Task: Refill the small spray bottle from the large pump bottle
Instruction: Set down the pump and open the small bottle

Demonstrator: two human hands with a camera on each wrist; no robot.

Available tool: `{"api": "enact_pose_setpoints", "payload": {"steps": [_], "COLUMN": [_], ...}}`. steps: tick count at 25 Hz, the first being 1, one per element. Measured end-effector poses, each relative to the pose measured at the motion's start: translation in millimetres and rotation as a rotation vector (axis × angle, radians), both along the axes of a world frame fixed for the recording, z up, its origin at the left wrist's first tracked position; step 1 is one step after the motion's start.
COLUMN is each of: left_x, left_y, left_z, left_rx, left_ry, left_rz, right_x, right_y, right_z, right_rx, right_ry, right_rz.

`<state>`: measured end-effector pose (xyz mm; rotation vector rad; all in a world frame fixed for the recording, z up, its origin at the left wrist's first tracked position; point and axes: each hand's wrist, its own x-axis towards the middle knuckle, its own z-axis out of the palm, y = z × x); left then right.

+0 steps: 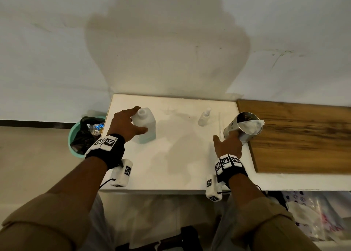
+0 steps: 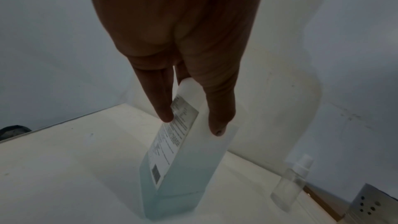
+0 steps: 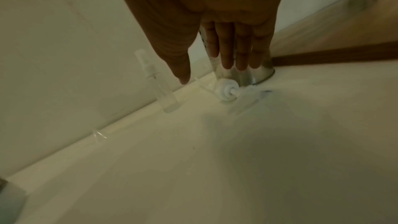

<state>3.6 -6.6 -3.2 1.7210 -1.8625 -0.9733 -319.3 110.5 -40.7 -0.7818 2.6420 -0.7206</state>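
The left hand (image 1: 126,125) is holding the large pump bottle (image 1: 145,125) near its top, fingers on one side and thumb on the other. The bottle is standing upright on the white bench (image 1: 171,165), close to the left edge, and its neck is open. The right hand (image 1: 228,145) is reaching with straight, relaxed fingers (image 3: 241,50) along the lower wall of the metal cup (image 1: 242,126); it is gripping nothing. This cup is sitting at the right edge of the bench, just beside the wooden board (image 1: 303,136). The small spray bottle (image 1: 204,116) is standing upright toward the back, left of the cup. A white pump head (image 3: 227,91) is lying beside the cup's base. Between the two bottles the bench surface is lying bare. A green bin (image 1: 76,136) is standing below the left edge.
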Motion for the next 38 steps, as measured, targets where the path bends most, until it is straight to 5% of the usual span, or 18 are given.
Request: {"api": "enact_pose_setpoints", "payload": {"steps": [6,17,31,38], "left_x": [-9.9,-16.2,-122.4,-116.7], "left_y": [-6.1,2.2,23.2,27.0], "left_z": [4.4,10.6,22.5,19.6], "left_rx": [-0.019,-0.035,-0.02,0.046], "left_ry": [0.004,0.026,0.071,-0.071], "left_rz": [0.008,-0.016,-0.171,-0.254], "right_x": [1.7,-2.1,20.8,47.7], "right_y": [-30.6,-87.0,-10.3,5.1], "right_z": [19.8,3.6,18.5,29.3], "right_rx": [-0.186,-0.288,-0.198,-0.194], "right_ry": [-0.041,-0.157,-0.155,-0.208], "right_rz": [0.247,0.3,0.446,0.518]}}
